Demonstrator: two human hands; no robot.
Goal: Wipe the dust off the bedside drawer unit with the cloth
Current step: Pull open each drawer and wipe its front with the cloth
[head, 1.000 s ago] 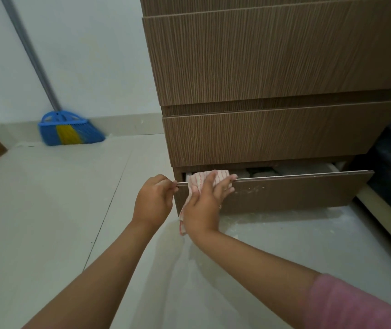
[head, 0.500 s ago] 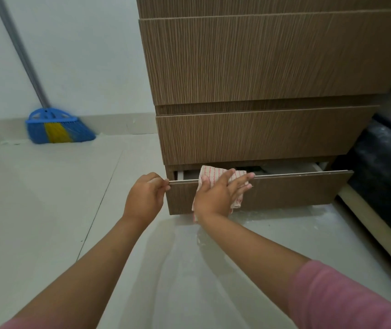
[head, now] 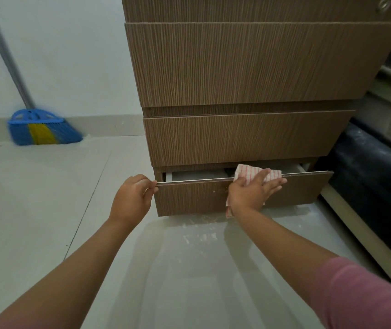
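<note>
The brown wood-grain drawer unit point(head: 249, 67) stands against the wall with its bottom drawer point(head: 189, 198) pulled partly out. My left hand point(head: 131, 198) pinches the left end of that drawer's top edge. My right hand point(head: 252, 192) lies flat over a white cloth with thin red stripes point(head: 246, 173), pressing it onto the top edge and front of the drawer, right of the middle. The cloth hangs down behind my wrist. Pale dust specks show on the drawer front just left of my right hand.
A blue and yellow broom point(head: 40, 129) leans against the white wall at the back left. White dust lies on the glossy tiled floor point(head: 199, 238) below the drawer. A dark bed base point(head: 375, 176) with a mattress stands close on the right.
My right hand has slid the cloth to the right along the bottom drawer's top edge, from the left end to past the middle. My left hand has kept its grip on the left corner.
</note>
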